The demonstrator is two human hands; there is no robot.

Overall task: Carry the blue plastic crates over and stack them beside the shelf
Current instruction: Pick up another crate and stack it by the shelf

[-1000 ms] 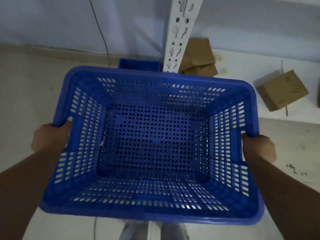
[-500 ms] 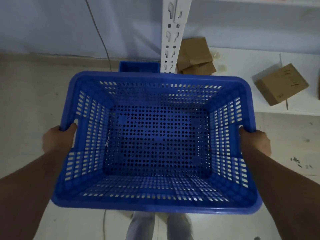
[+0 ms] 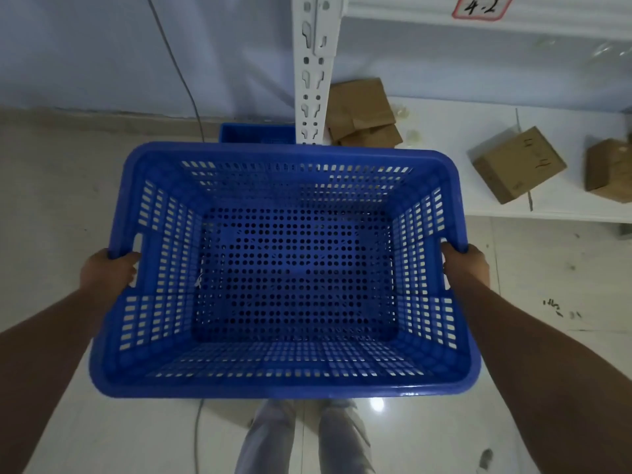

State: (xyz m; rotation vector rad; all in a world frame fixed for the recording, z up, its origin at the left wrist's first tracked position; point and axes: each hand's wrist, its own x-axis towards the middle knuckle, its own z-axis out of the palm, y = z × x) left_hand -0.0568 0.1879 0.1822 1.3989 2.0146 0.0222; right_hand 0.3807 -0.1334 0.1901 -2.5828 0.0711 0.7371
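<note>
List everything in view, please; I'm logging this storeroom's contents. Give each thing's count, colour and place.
carried crate: 1, blue, held centre, empty
second crate: 1, blue, on floor left of the upright
shelf upright: 1, white, top centre
shelf board: 1, white, right
cardboard boxes: about 4, brown, on the board
label: 1, red-edged, upper shelf edge
cable: 1, grey, along the wall
left hand: crate's left handle
right hand: crate's right handle
legs: 2, below crate

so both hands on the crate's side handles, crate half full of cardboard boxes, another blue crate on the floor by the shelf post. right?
Not quite: in the head view the carried crate is empty. The cardboard boxes lie on the low shelf. The rest holds: left hand and right hand grip the side handles, and another blue crate sits beside the shelf post.
</note>
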